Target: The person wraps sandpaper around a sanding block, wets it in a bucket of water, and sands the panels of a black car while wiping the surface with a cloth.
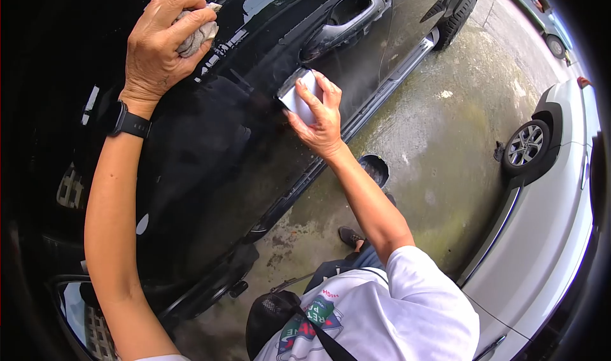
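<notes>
My left hand [156, 49], with a black watch on its wrist, is closed around a crumpled grey cloth [197, 33] close to the glossy black car door [210, 151]. My right hand [321, 116] grips a smooth white block [297, 100] and holds it at the door panel, just below the door handle [347, 27]. The block's exact kind cannot be made out, and its underside is hidden. Hazy, dull patches and bright reflections show on the paint around both hands.
A dark running board [305, 179] lines the car's lower edge, with a tyre [455, 23] farther along. To the right stands a white car [547, 214] on wet concrete [439, 144]. A dark round bucket-like container [374, 169] is on the ground. A black bag [270, 319] hangs at my body.
</notes>
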Tool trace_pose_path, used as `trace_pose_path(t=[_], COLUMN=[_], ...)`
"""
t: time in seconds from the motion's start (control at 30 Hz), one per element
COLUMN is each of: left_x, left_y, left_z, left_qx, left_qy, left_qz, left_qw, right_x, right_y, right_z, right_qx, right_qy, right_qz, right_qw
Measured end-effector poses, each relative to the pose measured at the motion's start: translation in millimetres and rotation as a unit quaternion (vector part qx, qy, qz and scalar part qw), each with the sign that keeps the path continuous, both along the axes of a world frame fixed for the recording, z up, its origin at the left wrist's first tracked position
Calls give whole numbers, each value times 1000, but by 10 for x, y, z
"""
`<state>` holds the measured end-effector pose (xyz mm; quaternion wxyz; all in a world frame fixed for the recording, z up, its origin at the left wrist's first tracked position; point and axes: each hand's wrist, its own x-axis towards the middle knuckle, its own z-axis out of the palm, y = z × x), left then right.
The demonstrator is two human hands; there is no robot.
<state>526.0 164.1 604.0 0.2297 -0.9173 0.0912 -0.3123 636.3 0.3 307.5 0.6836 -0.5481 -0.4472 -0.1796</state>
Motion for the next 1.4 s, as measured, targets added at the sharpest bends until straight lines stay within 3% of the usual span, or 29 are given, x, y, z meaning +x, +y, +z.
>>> trace_pose_path(t=[0.1,0.2,0.27,0.5,0.63,0.7,0.8,0.93,1.0,1.13,1.23,1.4], left_x=[-2,-17,-6,-10,-24,81,-14,-171,-309,-636,-784,-1134], left_y=[13,51,14,-63,-14,-109,-204,-191,-206,-347,-442,-381], left_z=[15,0,8,19,2,30,117,175,300,635,909,1270], left_qx=[0,19,23,1,-7,29,8,0,30,-9,9,71], left_qy=[-7,12,16,5,3,-31,-9,4,42,39,15,16], left_qz=[-6,-1,-9,-10,-8,-73,-43,-19,11,70,112,161], left_qw=[1000,1000,1000,1000,1000,996,999,1000,999,997,994,984], right_x=[-48,11,33,-51,-19,45,34,-136,-233,-1086,-1731,-1031], right_y=[126,221,274,75,310,453,380,153,161,322,636,520], right_z=[155,850,932,99,946,1275,1180,595,660,1619,1982,1992], right_qx=[37,22,29,12,33,32,15,-8,-2,-18,50,29], right_qy=[13,-59,-62,-18,-76,-101,-114,-75,-67,-312,-395,-521], right_qz=[-4,0,6,-22,-25,-28,-33,-26,-21,133,193,227], right_qw=[999,998,998,1000,996,994,993,997,998,940,897,823])
